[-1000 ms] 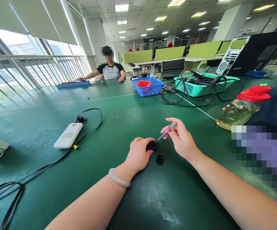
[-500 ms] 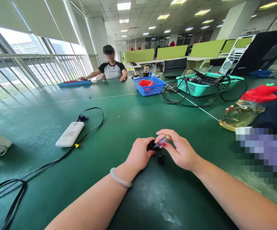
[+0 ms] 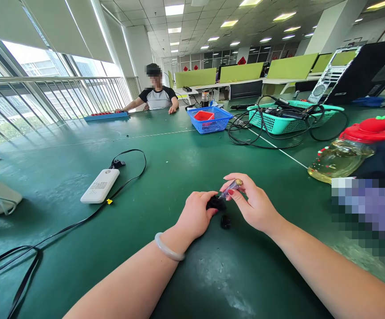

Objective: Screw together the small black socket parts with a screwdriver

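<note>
My left hand [image 3: 195, 215] pinches a small black part [image 3: 216, 203] against the green table [image 3: 146, 159]. My right hand [image 3: 253, 204] holds a small clear-handled screwdriver [image 3: 231, 187], its tip down at the black part. A second small black piece [image 3: 225, 221] lies loose on the table just below both hands. A pale bangle [image 3: 168, 249] sits on my left wrist.
A white power bank [image 3: 100, 185] with a black cable [image 3: 79, 221] lies to the left. At the right stands a bottle with a red lid [image 3: 348, 153]. Farther back are a blue basket [image 3: 210, 119], a teal basket of cables [image 3: 288, 116] and a seated person [image 3: 155, 94].
My right hand dropped the screwdriver low over the black part, then tilted it back up a little. My left hand stays on the part.
</note>
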### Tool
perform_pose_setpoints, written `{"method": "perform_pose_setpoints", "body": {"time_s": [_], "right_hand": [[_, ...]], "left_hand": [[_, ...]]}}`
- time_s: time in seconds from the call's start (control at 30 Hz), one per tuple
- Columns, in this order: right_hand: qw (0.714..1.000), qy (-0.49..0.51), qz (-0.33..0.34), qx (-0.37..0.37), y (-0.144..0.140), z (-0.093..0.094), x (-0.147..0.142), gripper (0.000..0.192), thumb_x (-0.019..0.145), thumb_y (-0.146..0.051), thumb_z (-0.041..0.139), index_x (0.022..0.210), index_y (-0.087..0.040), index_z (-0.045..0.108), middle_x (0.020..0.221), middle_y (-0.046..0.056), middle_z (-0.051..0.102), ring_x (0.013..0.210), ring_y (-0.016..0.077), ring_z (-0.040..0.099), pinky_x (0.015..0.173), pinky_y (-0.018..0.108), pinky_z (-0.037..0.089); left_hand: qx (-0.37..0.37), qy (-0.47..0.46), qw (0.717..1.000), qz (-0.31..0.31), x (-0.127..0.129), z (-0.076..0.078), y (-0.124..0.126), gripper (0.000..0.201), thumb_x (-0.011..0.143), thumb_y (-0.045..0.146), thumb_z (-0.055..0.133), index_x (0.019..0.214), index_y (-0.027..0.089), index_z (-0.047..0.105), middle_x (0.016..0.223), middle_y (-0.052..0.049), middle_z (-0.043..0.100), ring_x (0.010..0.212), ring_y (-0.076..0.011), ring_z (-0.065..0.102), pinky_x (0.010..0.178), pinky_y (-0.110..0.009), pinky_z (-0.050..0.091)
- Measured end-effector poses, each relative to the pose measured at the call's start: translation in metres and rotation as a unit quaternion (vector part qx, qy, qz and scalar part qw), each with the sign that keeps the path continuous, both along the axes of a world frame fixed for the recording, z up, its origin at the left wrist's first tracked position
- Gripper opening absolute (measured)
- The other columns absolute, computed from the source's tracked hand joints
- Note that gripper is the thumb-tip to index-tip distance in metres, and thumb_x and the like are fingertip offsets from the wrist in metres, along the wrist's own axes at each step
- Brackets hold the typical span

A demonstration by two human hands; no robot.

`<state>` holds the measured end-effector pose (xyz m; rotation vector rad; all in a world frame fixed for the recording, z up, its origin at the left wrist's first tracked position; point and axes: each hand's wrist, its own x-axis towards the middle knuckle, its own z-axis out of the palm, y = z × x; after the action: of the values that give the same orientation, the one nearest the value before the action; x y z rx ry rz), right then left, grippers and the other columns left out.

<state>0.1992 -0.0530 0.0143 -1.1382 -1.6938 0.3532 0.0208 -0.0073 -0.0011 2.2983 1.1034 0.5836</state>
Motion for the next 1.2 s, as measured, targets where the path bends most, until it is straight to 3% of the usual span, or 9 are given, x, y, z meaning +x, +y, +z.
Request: {"method": "perform_pose_setpoints", "body": {"time_s": [0.27, 0.37, 0.5, 0.67, 0.77, 0.93, 1.03, 1.2], "right_hand": [[1.0, 0.021, 0.013, 0.004, 0.001, -0.002, -0.001, 0.02, 0.1, -0.033, 0.051, 0.118, -0.027, 0.054, 0.091, 0.001, 0.073, 0.073, 0.0157, 0.069, 0.075, 0.033, 0.058], [0.992, 0.111, 0.01, 0.057, 0.001, -0.002, -0.001, 0.021, 0.099, -0.035, 0.053, 0.118, -0.026, 0.054, 0.089, 0.002, 0.073, 0.069, 0.0153, 0.068, 0.07, 0.033, 0.058], [0.947, 0.266, -0.065, 0.17, 0.007, -0.003, 0.008, 0.023, 0.097, -0.039, 0.055, 0.115, -0.025, 0.052, 0.079, 0.0, 0.069, 0.062, 0.0149, 0.063, 0.062, 0.031, 0.054], [0.938, 0.306, -0.105, 0.123, 0.021, -0.011, 0.022, 0.027, 0.092, -0.043, 0.059, 0.11, -0.024, 0.053, 0.069, -0.003, 0.064, 0.054, 0.0134, 0.056, 0.053, 0.028, 0.048], [0.944, 0.303, -0.104, 0.083, 0.025, -0.016, 0.024, 0.029, 0.091, -0.045, 0.06, 0.109, -0.024, 0.053, 0.067, -0.004, 0.063, 0.05, 0.0123, 0.053, 0.051, 0.027, 0.047], [0.934, 0.338, -0.11, 0.044, 0.026, -0.017, 0.024, 0.03, 0.089, -0.047, 0.061, 0.106, -0.024, 0.053, 0.064, -0.005, 0.062, 0.048, 0.0113, 0.051, 0.05, 0.025, 0.044], [0.927, 0.355, -0.115, 0.029, 0.027, -0.017, 0.026, 0.032, 0.087, -0.05, 0.062, 0.104, -0.024, 0.052, 0.064, -0.004, 0.061, 0.048, 0.0111, 0.05, 0.049, 0.024, 0.043], [0.924, 0.361, -0.126, 0.021, 0.031, -0.018, 0.03, 0.037, 0.085, -0.054, 0.062, 0.103, -0.024, 0.051, 0.064, -0.006, 0.06, 0.045, 0.01, 0.049, 0.047, 0.024, 0.042]], "left_hand": [[0.086, -0.028, 0.996, -0.022, 0.0, -0.005, -0.002, 0.04, 0.09, 0.011, 0.058, 0.129, 0.021, 0.062, 0.124, -0.008, 0.068, 0.117, -0.0252, 0.057, 0.108, -0.046, 0.045], [0.113, -0.035, 0.993, -0.006, 0.0, -0.003, -0.004, 0.04, 0.093, 0.011, 0.049, 0.13, 0.023, 0.061, 0.125, -0.008, 0.065, 0.118, -0.0239, 0.054, 0.109, -0.045, 0.044], [0.126, 0.028, 0.991, 0.046, -0.001, 0.0, -0.005, 0.051, 0.093, 0.008, 0.042, 0.135, 0.029, 0.06, 0.126, -0.008, 0.061, 0.117, -0.0248, 0.052, 0.107, -0.046, 0.042], [0.136, 0.136, 0.973, 0.124, -0.008, 0.002, -0.005, 0.053, 0.094, 0.013, 0.039, 0.137, 0.034, 0.06, 0.129, -0.011, 0.057, 0.117, -0.0286, 0.051, 0.104, -0.05, 0.039], [0.128, 0.18, 0.966, 0.136, -0.012, 0.003, -0.005, 0.046, 0.095, 0.019, 0.04, 0.131, 0.033, 0.066, 0.124, -0.011, 0.06, 0.114, -0.0292, 0.053, 0.104, -0.052, 0.038], [0.114, 0.166, 0.969, 0.14, -0.013, 0.009, -0.003, 0.036, 0.096, 0.026, 0.043, 0.108, 0.024, 0.077, 0.111, -0.01, 0.069, 0.112, -0.0271, 0.057, 0.105, -0.046, 0.042], [0.099, 0.098, 0.984, 0.106, -0.013, 0.013, -0.001, 0.034, 0.096, 0.032, 0.047, 0.109, 0.017, 0.074, 0.117, -0.012, 0.068, 0.118, -0.0264, 0.058, 0.108, -0.043, 0.044], [0.086, 0.055, 0.992, -0.07, -0.01, 0.007, -0.001, 0.061, 0.093, 0.05, 0.055, 0.148, 0.024, 0.046, 0.156, -0.011, 0.044, 0.147, -0.028, 0.035, 0.121, -0.048, 0.03]]}}
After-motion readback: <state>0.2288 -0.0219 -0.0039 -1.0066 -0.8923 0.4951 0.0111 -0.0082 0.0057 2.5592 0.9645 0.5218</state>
